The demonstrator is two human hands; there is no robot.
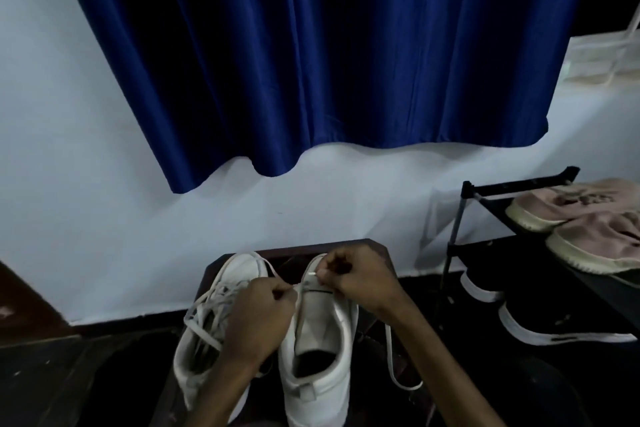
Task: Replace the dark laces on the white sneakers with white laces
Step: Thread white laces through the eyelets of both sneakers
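Bottom centre: frame-left sneaker (207,350) looks fully white-laced. Frame-right sneaker (322,388) is only at the toe eyelets; left hand (258,315) and right hand (360,277) each pinch the white lace (389,357). Most rows remain.

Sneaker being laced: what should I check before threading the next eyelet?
1. Right hand pinches the lace tip: ok.
2. Left hand pinches the white lace beside the eyelets: ok.
3. Sneaker sits upright on the stool: ok.
4. Loose end free of snags: cannot tell.
5. Dark line near the toe isn't leftover lace: cannot tell.
6. Other sneaker laced white: ok.
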